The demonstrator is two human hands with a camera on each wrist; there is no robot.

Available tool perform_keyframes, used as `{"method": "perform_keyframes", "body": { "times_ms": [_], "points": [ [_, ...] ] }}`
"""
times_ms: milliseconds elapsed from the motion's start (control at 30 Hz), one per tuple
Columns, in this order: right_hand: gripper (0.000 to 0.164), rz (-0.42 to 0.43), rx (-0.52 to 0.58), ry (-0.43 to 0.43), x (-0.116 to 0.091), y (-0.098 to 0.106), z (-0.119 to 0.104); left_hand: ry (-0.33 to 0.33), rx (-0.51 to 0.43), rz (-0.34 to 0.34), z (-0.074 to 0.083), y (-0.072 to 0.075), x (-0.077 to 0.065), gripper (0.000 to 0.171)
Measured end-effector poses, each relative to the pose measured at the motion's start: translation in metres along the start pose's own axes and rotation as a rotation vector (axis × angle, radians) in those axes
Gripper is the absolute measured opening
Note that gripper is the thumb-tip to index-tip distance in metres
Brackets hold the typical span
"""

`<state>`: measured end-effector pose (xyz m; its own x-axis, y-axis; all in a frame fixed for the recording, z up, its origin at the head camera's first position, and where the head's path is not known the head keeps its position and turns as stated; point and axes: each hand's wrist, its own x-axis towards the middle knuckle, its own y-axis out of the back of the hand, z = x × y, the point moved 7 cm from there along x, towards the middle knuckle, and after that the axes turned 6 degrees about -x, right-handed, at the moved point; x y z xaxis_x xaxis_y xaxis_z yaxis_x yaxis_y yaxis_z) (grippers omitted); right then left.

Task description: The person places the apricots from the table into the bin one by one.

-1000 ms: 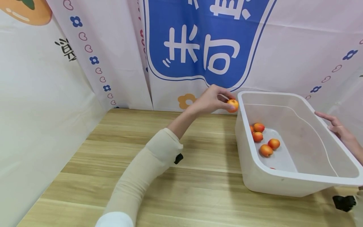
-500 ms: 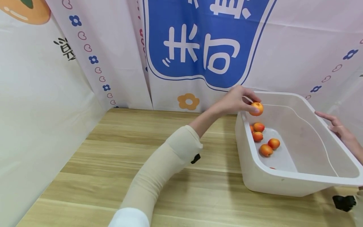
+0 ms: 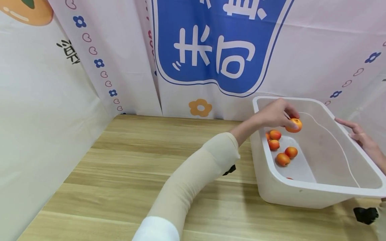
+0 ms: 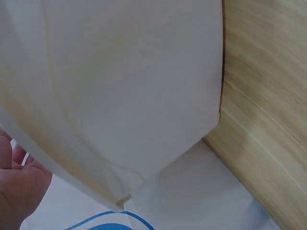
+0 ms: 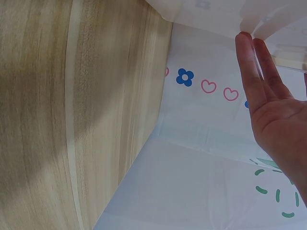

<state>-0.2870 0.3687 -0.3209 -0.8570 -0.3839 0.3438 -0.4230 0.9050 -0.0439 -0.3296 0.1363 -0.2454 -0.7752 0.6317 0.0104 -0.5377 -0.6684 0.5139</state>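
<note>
My left hand point(image 3: 275, 114) pinches a small round orange fruit point(image 3: 295, 125) between thumb and fingertips, above the inside of a white plastic bin point(image 3: 331, 192). Below it, at the bin's left side, several orange-red fruits point(image 3: 282, 159) lie on the bottom; the near wall partly hides one. At the bin's right rim is my right hand point(image 3: 366, 140). The right wrist view shows that hand's fingers point(image 5: 250, 72) straight, their tips touching the bin's outer wall. In the left wrist view part of my left hand point(image 4: 21, 187) appears beyond the rim, with the fruit hidden.
The bin stands on a wood-grain table point(image 3: 126, 187) near its back edge. Behind hangs a white printed cloth point(image 3: 129, 43) with a large blue panel point(image 3: 196, 73). More white cloth point(image 3: 39, 110) borders the left side.
My left hand has moved right with the fruit, from outside the bin's left rim, across it, to over the inside. My right hand stays at the right rim.
</note>
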Motion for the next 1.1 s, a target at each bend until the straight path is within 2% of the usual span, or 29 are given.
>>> {"method": "perform_keyframes", "body": {
  "times_ms": [133,267,600,833,1100],
  "points": [
    [0.07,-0.008,0.02,0.012,0.0,0.0,0.0,0.077,0.006,0.016,-0.001,-0.007,0.009,0.033],
    [0.069,-0.014,0.019,0.009,0.001,0.0,0.0,0.115,0.002,0.024,-0.002,-0.01,0.015,0.033],
    [0.065,-0.012,0.008,-0.018,0.001,0.001,-0.001,0.133,0.041,0.062,-0.007,-0.012,0.029,0.026],
    [0.065,0.002,-0.016,-0.034,-0.001,0.0,0.0,0.187,0.085,0.08,-0.012,-0.013,0.037,0.023],
    [0.06,0.027,-0.057,-0.042,-0.003,-0.001,0.0,0.21,0.186,0.067,-0.01,-0.023,0.042,0.022]
  ]
}}
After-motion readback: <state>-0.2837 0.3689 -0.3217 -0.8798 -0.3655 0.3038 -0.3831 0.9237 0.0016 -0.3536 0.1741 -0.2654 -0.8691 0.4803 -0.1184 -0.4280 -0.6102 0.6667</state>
